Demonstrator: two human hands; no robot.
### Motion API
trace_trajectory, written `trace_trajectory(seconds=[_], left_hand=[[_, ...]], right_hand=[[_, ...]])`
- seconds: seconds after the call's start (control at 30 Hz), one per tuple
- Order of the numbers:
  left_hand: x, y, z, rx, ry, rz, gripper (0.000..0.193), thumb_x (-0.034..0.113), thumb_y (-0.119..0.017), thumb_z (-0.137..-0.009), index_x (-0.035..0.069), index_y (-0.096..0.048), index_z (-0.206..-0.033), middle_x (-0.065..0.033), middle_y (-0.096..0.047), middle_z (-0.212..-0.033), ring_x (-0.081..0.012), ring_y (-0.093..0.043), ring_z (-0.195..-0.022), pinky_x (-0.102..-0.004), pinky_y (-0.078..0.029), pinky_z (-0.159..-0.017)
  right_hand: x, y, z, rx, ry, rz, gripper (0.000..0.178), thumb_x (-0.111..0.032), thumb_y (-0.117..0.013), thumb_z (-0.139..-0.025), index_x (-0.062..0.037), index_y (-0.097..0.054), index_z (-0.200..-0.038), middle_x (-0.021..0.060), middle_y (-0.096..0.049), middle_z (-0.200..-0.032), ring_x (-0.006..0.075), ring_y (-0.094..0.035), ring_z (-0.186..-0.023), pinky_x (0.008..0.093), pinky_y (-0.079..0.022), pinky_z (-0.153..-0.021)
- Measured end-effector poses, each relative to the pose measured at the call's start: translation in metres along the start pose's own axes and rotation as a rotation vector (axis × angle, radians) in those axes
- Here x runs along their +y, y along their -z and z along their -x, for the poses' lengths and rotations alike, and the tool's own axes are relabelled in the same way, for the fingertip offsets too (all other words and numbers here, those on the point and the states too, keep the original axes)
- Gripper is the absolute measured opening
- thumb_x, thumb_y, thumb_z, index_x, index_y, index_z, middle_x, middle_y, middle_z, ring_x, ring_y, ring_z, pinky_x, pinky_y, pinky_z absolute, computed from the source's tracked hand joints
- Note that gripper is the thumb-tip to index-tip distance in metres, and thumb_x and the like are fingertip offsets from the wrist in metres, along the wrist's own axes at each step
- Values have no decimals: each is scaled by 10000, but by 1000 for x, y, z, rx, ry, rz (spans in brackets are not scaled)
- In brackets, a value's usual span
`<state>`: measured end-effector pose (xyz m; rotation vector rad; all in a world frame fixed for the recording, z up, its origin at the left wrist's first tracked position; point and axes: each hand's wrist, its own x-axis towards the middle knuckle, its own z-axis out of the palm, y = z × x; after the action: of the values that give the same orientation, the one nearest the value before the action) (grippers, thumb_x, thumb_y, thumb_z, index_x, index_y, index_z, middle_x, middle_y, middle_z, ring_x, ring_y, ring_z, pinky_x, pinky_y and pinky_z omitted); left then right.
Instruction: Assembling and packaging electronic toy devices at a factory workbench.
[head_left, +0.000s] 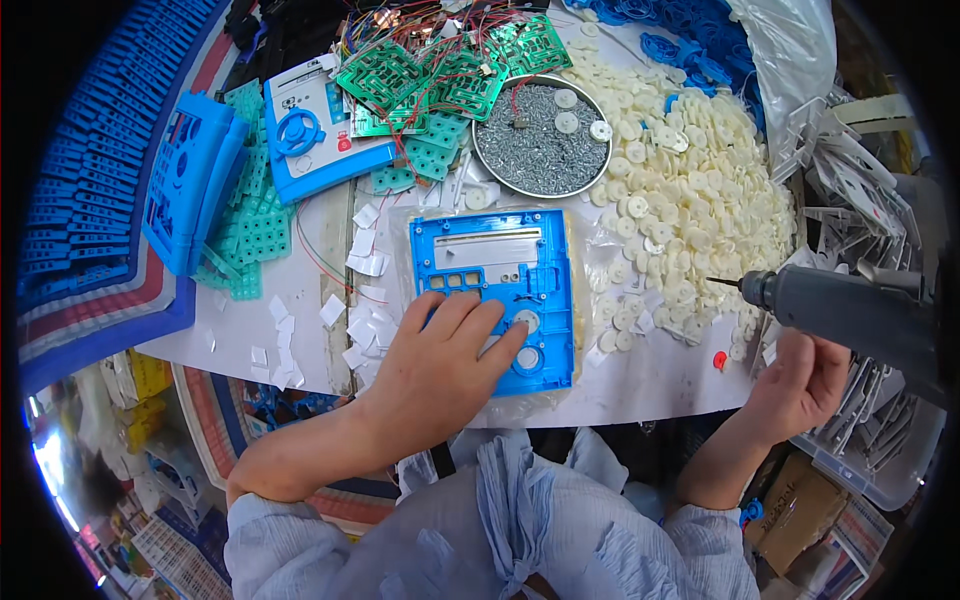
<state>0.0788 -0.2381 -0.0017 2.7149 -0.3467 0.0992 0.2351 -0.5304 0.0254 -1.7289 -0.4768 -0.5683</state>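
Note:
A blue plastic housing (555,300) lies hollow side up on a clear plastic-wrapped pad in front of me. My left hand (440,360) rests across its lower left part, fingers spread and bent. The thumb touches or nearly touches a white disc (527,321) inside the housing; the fingertips are partly hidden. At the right, a grey power screwdriver (835,300) points its dark bit leftward. Just under its body is my right hand (800,385), with curled fingers partly hidden by the tool. Whether they hold anything cannot be made out.
Cream discs (690,220) are heaped at the right of a round bowl of small screws (555,140). Green wired circuit boards (430,80), a finished-looking blue-white casing (325,130) and green rubber keypads (255,225) lie farther left. White squares (370,325) are scattered left of the housing. A bin of metal parts (880,430) stands right.

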Motion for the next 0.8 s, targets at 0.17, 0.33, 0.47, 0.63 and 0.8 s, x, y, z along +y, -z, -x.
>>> trace_trajectory(seconds=[0.17, 0.33, 0.47, 0.63, 0.8], left_hand=[[4, 0, -3, -24, 19, -26, 405, 102, -636, -780, 56, -644, -1182, -86, -574, -1080, -256, -547, -1029, -430, -407, -922], [7, -6, 0, -35, 64, -23, 439, 157, -716, -804, 107, -633, -1232, -100, -563, -1113, -297, -533, -1076, -482, -395, -949], [12, -11, 1, -4, 97, -15, 445, 140, -704, -807, 107, -631, -1245, -105, -557, -1125, -315, -524, -1081, -506, -384, -979], [15, -13, 4, 4, 116, -17, 456, 131, -696, -812, 109, -626, -1262, -107, -555, -1132, -323, -511, -1101, -519, -376, -996], [17, -10, 1, 24, 128, -10, 448, 101, -672, -758, 70, -652, -1205, -96, -589, -1148, -285, -535, -1105, -498, -393, -988]], right_hand=[[2, -19, -11, 97, 45, -178, 192, 113, -521, -925, 101, -628, -1084, 118, -668, -972, 63, -502, -677, 221, -481, -714], [3, -25, -9, 104, 67, -163, 204, 96, -535, -934, 91, -633, -1112, 145, -678, -1000, 68, -452, -647, 221, -458, -678], [13, -4, -7, 31, 71, -167, 193, 89, -536, -940, 74, -638, -1104, 137, -670, -969, 73, -439, -642, 222, -390, -613], [10, -5, -8, 48, 81, -157, 134, 79, -536, -946, 57, -636, -1031, 92, -630, -860, 71, -420, -626, 231, -353, -590], [9, -7, -10, 13, 98, -152, 115, 70, -533, -952, 50, -633, -1005, 77, -606, -819, 70, -408, -618, 238, -344, -589]])
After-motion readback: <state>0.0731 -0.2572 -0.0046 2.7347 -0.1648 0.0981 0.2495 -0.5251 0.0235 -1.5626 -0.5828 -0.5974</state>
